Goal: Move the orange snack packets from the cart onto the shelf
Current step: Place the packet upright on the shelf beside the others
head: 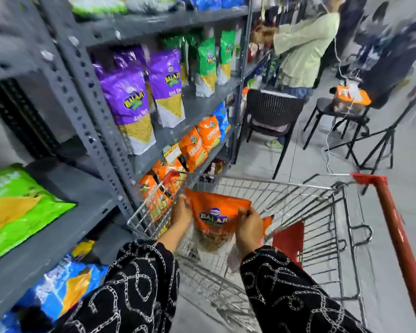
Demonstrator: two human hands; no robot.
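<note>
An orange snack packet (pixel 215 217) is held up over the cart (pixel 298 212), w/ its top edge pinched at both corners. The left hand (pixel 181 212) is closed on the left corner, the right hand (pixel 249 227) on the right corner; fingers (pixel 244 212) are curled over the foil, so the bag hangs between both hands. To do this step well, the packet should be lifted clear of the wire rim, kept upright & swung left to the shelf (pixel 202 155) row where other orange packets (pixel 199 145) are stood. A firm grip is needed, as the foil prob. slips. A second orange bag seems to be left just below, approx. under the right hand.
</note>
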